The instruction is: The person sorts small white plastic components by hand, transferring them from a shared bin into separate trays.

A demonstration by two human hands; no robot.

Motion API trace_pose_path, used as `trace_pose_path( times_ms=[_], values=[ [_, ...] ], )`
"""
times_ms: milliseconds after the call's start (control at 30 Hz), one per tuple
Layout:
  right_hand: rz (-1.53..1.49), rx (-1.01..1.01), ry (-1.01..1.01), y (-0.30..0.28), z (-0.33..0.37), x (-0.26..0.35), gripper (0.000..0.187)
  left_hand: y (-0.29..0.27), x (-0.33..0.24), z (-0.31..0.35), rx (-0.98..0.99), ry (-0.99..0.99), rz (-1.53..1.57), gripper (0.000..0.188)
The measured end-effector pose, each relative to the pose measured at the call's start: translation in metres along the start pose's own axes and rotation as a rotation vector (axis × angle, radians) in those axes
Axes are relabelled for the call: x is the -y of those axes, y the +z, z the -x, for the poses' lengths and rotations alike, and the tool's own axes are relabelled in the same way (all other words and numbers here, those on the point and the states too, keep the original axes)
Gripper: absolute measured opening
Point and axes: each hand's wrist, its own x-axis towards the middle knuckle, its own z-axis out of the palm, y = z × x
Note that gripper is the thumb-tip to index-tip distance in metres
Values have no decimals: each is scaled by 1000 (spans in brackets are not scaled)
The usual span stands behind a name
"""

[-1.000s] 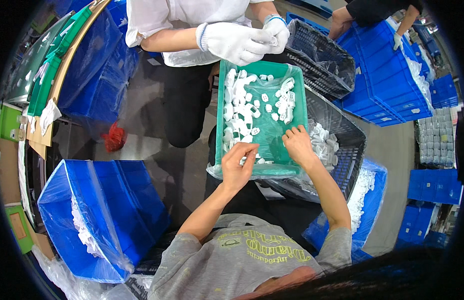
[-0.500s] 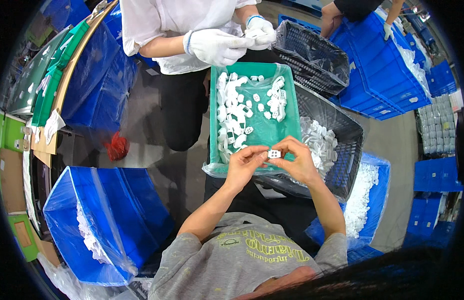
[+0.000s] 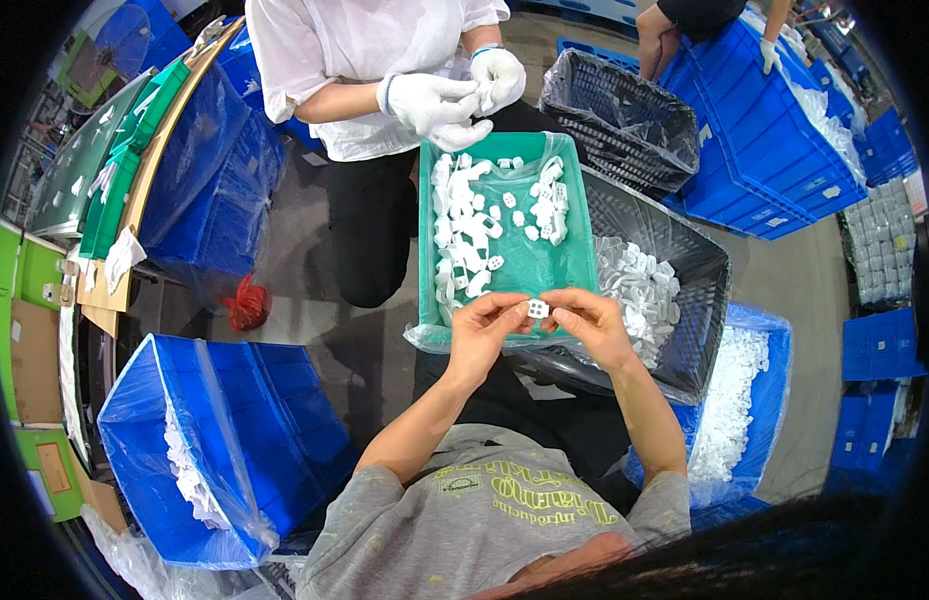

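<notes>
Green tray (image 3: 546,264), plastic-lined, sits just fwd of & partly under hands (image 3: 476,340). White pcs (image 3: 444,215) lie in it: long heap fwd of the L one, smaller cluster farther out to R, few loose btwn. Black crate (image 3: 700,325), R of hands, holds pale pcs (image 3: 639,290). Grey floor (image 3: 309,320) L of hands bears red bag (image 3: 246,305), well apart.
</notes>
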Motion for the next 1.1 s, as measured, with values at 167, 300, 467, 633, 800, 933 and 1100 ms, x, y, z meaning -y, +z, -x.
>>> trace_pose_path(
  times_ms=[167, 300, 467, 633, 800, 933, 1100],
  values=[
    [-6, -12, 9, 2, 0, -4, 26, 1, 1, 1, -24, 26, -38, 15],
    [-32, -38, 67, 5, -1, -4, 25, 1, 5, 0, -34, 76, -71, 13],
    [-55, -56, 66, 13, -1, -10, 26, -7, 14, -5, -13, 205, -312, 10],
    [-29, -191, 99, 3, 2, -19, 21, -24, -6, -25, -263, 185, -366, 7],
    [-13, -284, 11, -5, 2, -26, 17, -63, -33, -57, -193, 583, -1390, 16],
    [22, -308, 45, -4, 4, -27, 14, -79, -18, -82, -7, 709, -1890, 13],
    [8, -273, 86, -6, 7, -26, 12, -86, -10, -93, 15, 588, -2043, 5]
  ],
)
